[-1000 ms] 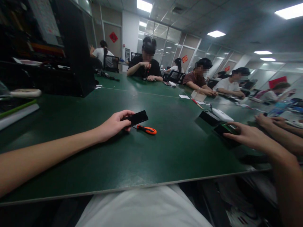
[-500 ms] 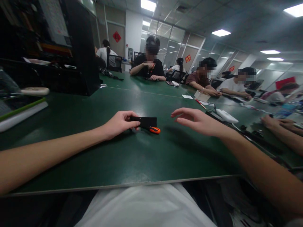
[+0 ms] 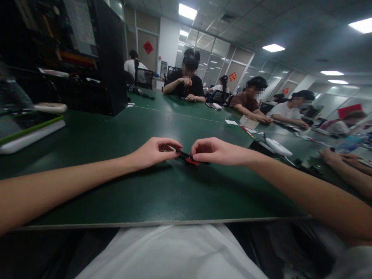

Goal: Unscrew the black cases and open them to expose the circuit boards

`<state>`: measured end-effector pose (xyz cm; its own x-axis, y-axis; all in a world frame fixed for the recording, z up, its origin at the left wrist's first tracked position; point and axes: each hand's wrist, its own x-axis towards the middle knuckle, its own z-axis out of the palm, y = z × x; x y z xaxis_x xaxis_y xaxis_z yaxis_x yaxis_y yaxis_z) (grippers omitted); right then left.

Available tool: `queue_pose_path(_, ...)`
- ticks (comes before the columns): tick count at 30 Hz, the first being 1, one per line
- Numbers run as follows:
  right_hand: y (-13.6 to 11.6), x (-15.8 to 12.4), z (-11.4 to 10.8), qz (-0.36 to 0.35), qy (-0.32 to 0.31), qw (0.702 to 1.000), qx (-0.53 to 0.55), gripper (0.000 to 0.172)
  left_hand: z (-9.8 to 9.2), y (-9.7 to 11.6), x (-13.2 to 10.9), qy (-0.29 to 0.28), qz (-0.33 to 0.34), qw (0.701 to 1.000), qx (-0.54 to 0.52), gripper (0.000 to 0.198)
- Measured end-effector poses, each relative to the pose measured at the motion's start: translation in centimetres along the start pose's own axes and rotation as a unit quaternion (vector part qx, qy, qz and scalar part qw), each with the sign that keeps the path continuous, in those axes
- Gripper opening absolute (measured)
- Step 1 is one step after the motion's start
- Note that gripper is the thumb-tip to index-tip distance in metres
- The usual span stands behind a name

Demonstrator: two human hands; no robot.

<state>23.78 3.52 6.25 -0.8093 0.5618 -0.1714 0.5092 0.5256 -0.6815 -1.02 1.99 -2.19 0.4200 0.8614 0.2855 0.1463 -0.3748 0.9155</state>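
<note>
Black plate [image 3: 185, 154] held tilted over the green table [image 3: 139, 203], near centre. Left hand [image 3: 159, 151]: finger and thumb pinched on plate's left end. Right hand [image 3: 216, 151]: fingers curled, thumb closed on its right part. Red-orange screwdriver handle [image 3: 190, 161] just below, partly hidden. Far right: beige carton [image 3: 249, 123], interior hidden. Left: black open-fronted cabinet [image 3: 112, 66], papers [image 3: 54, 72] inside; nearer, green-rimmed case [image 3: 35, 127], contents unclear.

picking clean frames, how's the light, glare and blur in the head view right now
Head view: the top-centre ceiling light burns out to white; head view: soft glare on the green tabletop, dim shadow below the right hand; head view: far right looks smeared, black plate too dark for fine detail.
</note>
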Motion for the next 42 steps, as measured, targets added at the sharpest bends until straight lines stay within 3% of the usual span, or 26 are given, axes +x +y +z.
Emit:
queue_pose_path(2, -0.3, -3.1, -1.5, 0.028, 0.043, 0.995, -0.089, 0.04, 0.0, -0.1, 0.1, 0.002, -0.014, 1.0, 0.007, 0.037)
queue_pose_path(4, 0.0, -7.1, -3.3, 0.075, 0.121, 0.964, -0.223, 0.041, -0.1, -0.1, 0.1, -0.003, -0.026, 1.0, 0.011, 0.034)
queue_pose_path(6, 1.2, -11.6, -5.0, 0.136, 0.206, 0.893, -0.377, 0.043, -0.1, -0.2, 0.2, -0.009, -0.022, 0.999, 0.028, 0.03)
queue_pose_path(8, 3.2, -16.1, -6.3, 0.223, 0.245, 0.815, -0.476, 0.046, 0.0, -0.1, 0.2, -0.014, -0.02, 0.999, 0.04, 0.029)
queue_pose_path(9, 4.4, -18.1, -6.8, 0.275, 0.254, 0.79, -0.486, 0.049, 0.0, -0.1, 0.2, -0.014, -0.018, 0.999, 0.045, 0.028)
queue_pose_path(11, 6.9, -21.5, -7.5, 0.36, 0.263, 0.771, -0.455, 0.053, 0.1, 0.0, 0.2, -0.012, -0.015, 0.998, 0.052, 0.027)
queue_pose_path(14, 9.9, -24.3, -8.0, 0.411, 0.265, 0.763, -0.422, 0.059, 0.0, 0.0, 0.2, -0.011, -0.012, 0.998, 0.061, 0.026)
queue_pose_path(18, 11.6, -24.9, -7.9, 0.403, 0.276, 0.771, -0.409, 0.06, -0.1, -0.1, 0.3, -0.019, -0.011, 0.998, 0.065, 0.026)
queue_pose_path(27, 11.6, -23.6, -6.4, 0.401, 0.24, 0.813, -0.348, 0.051, -0.1, -0.2, 0.2, -0.018, -0.013, 0.997, 0.078, 0.027)
queue_pose_path(35, 12.9, -23.4, -6.6, 0.398, 0.235, 0.815, -0.348, 0.051, -0.1, -0.2, 0.2, -0.019, -0.011, 0.996, 0.082, 0.028)
queue_pose_path(42, 11.7, -23.3, -8.0, 0.406, 0.22, 0.811, -0.358, 0.062, -0.1, 0.0, 0.2, -0.021, -0.01, 0.995, 0.095, 0.028)
